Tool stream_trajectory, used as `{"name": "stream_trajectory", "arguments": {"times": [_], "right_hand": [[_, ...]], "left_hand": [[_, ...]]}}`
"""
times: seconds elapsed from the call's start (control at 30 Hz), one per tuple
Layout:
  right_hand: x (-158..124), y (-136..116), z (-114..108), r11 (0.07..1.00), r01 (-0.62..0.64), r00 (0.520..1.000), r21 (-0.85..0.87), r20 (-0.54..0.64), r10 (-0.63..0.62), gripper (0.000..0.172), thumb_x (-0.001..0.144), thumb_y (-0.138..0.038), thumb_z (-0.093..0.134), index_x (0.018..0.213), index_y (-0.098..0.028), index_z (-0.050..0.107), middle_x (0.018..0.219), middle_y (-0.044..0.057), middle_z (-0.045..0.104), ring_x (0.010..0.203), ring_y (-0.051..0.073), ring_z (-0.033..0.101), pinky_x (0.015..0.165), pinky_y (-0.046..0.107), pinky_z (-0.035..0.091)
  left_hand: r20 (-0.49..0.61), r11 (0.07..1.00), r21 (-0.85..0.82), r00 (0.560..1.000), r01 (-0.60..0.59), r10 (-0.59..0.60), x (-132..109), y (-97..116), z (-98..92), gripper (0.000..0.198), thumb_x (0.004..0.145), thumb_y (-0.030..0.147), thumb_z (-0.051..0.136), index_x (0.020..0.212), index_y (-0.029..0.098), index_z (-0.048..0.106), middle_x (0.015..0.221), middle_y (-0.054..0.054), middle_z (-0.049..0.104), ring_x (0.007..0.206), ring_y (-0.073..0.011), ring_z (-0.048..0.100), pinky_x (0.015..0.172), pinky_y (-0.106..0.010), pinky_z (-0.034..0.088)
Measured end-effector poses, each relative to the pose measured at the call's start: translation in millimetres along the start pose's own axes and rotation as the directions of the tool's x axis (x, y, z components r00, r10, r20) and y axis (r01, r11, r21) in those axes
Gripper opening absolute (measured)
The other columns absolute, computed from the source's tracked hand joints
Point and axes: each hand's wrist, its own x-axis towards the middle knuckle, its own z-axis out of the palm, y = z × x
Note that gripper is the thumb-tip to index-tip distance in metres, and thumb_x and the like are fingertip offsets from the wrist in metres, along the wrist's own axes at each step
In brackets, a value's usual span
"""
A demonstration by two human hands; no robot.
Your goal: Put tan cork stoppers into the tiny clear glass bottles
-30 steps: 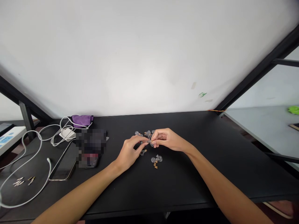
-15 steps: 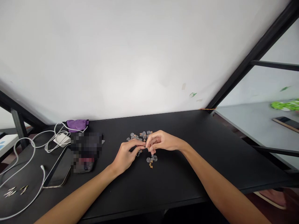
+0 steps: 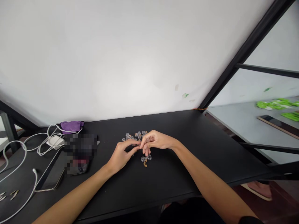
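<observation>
First, at the far left of a black table point(image 3: 163, 186), a white cable point(image 3: 14, 161) looped loosely, with a few small metal pieces point(image 3: 14, 195) lying near its lower end. Just right of the cable sat a white charger point(image 3: 55, 142) tangled in more cord, with a purple cloth point(image 3: 71, 126) behind it. Below them lay a flat dark device point(image 3: 52, 174), partly under a blurred patch point(image 3: 80, 149) that hid whatever was there.

Toward the middle, the left hand point(image 3: 119, 157) reached in with its thumb and fingers drawn narrow. A loose cluster of tiny clear glass bottles point(image 3: 134, 137) lay just behind it on the table. The right hand point(image 3: 156, 140) came from the other side, its fingertips point(image 3: 146, 151) touching those of the left hand in a tight pinch. Anything held between them was hidden. Just below the hands stood a joined pair of bottles point(image 3: 146, 158), with small cork bits point(image 3: 145, 165) beside it.

Farther right, a grey table point(image 3: 238, 124) held bright green scraps point(image 3: 273, 105).
</observation>
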Motion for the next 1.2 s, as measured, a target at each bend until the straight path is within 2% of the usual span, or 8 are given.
{"name": "stream_trajectory", "arguments": {"times": [0.13, 0.23, 0.37, 0.53, 0.63, 0.83, 0.97, 1.2], "right_hand": [[-0.7, 1.5, -3.3, 1.000, 0.022, 1.000, -0.004, -0.013, -0.022, 0.030, 0.087, -0.039, 0.080, 0.096, -0.011, 0.075, 0.084, 0.008, 0.078, 0.073, 0.019, 0.077, 0.069, 0.031, 0.061], [-1.4, 3.4, -5.1, 1.000, 0.004, 1.000, -0.005, 0.006, -0.004, 0.029, 0.087, -0.038, 0.080, 0.094, -0.011, 0.074, 0.083, 0.008, 0.077, 0.072, 0.018, 0.076, 0.069, 0.030, 0.061], [-2.7, 4.2, -5.0, 0.999, -0.052, 0.996, 0.001, 0.068, 0.052, 0.033, 0.085, -0.042, 0.081, 0.093, -0.010, 0.075, 0.081, 0.008, 0.077, 0.070, 0.018, 0.076, 0.068, 0.030, 0.061], [-6.1, -0.3, -5.8, 0.989, -0.142, 0.985, -0.039, 0.090, 0.145, 0.041, 0.082, -0.047, 0.082, 0.097, -0.010, 0.075, 0.081, 0.008, 0.076, 0.071, 0.018, 0.076, 0.065, 0.027, 0.060], [-7.7, -3.3, -6.9, 0.972, -0.210, 0.968, -0.109, 0.118, 0.222, 0.042, 0.082, -0.048, 0.082, 0.100, -0.010, 0.075, 0.081, 0.007, 0.075, 0.067, 0.015, 0.074, 0.058, 0.023, 0.058], [-7.4, -4.3, -6.6, 0.947, -0.258, 0.955, -0.191, 0.096, 0.280, 0.042, 0.083, -0.049, 0.080, 0.102, -0.011, 0.075, 0.081, 0.005, 0.075, 0.053, 0.010, 0.067, 0.043, 0.017, 0.050], [-7.3, -5.1, -5.6, 0.930, -0.292, 0.946, -0.224, 0.076, 0.316, 0.043, 0.083, -0.048, 0.079, 0.103, -0.011, 0.074, 0.082, 0.005, 0.075, 0.050, 0.009, 0.066, 0.041, 0.017, 0.049], [-7.8, -4.2, -4.6, 0.904, -0.323, 0.934, -0.280, 0.059, 0.352, 0.038, 0.089, -0.045, 0.073, 0.106, -0.011, 0.073, 0.082, 0.005, 0.075, 0.046, 0.007, 0.062, 0.041, 0.017, 0.049]], "left_hand": [[-0.087, 0.983, 0.146, 0.988, -0.112, 0.125, -2.3, -1.5, 0.0, 0.021, 0.098, 0.028, 0.066, 0.119, 0.024, 0.070, 0.118, -0.005, 0.072, 0.111, -0.0204, 0.067, 0.101, -0.036, 0.051], [-0.109, 0.940, 0.316, 0.979, -0.129, 0.171, -10.7, 1.0, -3.8, 0.013, 0.102, 0.026, 0.059, 0.112, 0.022, 0.066, 0.103, -0.005, 0.067, 0.099, -0.0193, 0.063, 0.091, -0.035, 0.051], [-0.031, 0.824, 0.549, 0.981, -0.144, 0.192, -23.1, 5.1, -8.3, 0.012, 0.104, 0.027, 0.054, 0.112, 0.021, 0.061, 0.087, -0.002, 0.059, 0.080, -0.0177, 0.056, 0.080, -0.034, 0.046], [0.120, 0.709, 0.681, 0.983, -0.182, 0.137, -24.5, 6.4, -5.2, 0.027, 0.100, 0.037, 0.061, 0.120, 0.021, 0.057, 0.105, -0.005, 0.065, 0.084, -0.0206, 0.062, 0.080, -0.035, 0.047], [0.139, 0.697, 0.702, 0.988, -0.145, 0.066, -23.9, 4.7, -3.2, 0.035, 0.097, 0.043, 0.063, 0.125, 0.022, 0.055, 0.111, -0.006, 0.065, 0.083, -0.0217, 0.064, 0.076, -0.034, 0.049], [0.222, 0.705, 0.694, 0.975, -0.148, -0.015, -25.2, 0.5, -5.7, 0.015, 0.105, 0.032, 0.049, 0.107, 0.024, 0.062, 0.099, -0.002, 0.063, 0.075, -0.0183, 0.062, 0.071, -0.032, 0.048], [0.248, 0.778, 0.611, 0.969, -0.146, -0.013, -24.5, 1.2, -8.0, 0.018, 0.107, 0.031, 0.047, 0.107, 0.023, 0.063, 0.100, -0.002, 0.062, 0.077, -0.0163, 0.063, 0.073, -0.030, 0.049], [0.187, 0.902, 0.419, 0.982, -0.103, 0.026, -25.8, -3.5, -9.4, 0.013, 0.105, 0.031, 0.053, 0.109, 0.023, 0.062, 0.102, -0.002, 0.057, 0.073, -0.0119, 0.057, 0.073, -0.027, 0.049]]}}
